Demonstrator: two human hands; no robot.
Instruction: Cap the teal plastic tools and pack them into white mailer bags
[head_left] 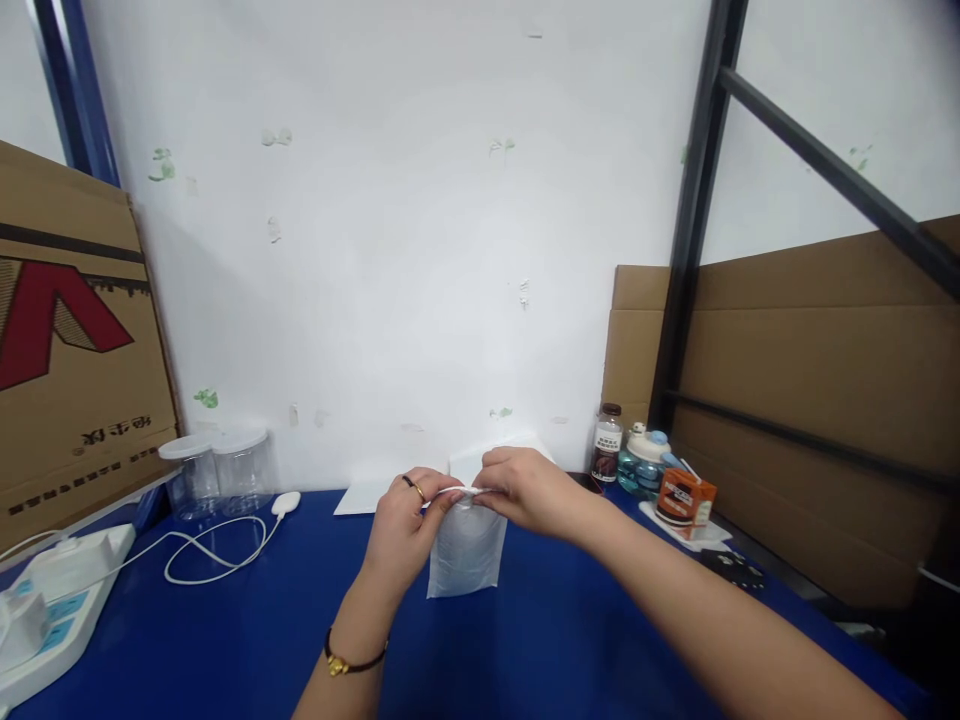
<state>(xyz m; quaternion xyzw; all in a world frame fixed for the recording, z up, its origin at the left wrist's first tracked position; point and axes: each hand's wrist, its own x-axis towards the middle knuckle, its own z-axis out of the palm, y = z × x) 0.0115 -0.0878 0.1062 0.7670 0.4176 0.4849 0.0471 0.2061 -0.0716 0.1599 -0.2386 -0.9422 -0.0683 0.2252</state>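
Observation:
A translucent white plastic bag [466, 553] hangs upright in front of me, above the blue tabletop. Its top edge is pinched between the fingers of my left hand [405, 520], which wears a ring and a dark bracelet with a gold charm. From the other side, my right hand [517, 490] grips the same edge with thumb and fingertips. Both hands nearly meet at the bag's top. Whether anything lies inside the bag, I cannot tell. Behind the hands, white sheets [360, 497] rest against the wall.
On the left stand two clear lidded jars [244, 475], a white cable with its puck [286, 504] and a power strip [82, 590]. At right are a brown-capped bottle [606, 445], a blue bottle [641, 465] and an orange box [684, 503]. Cardboard [817, 440] flanks the table [247, 640].

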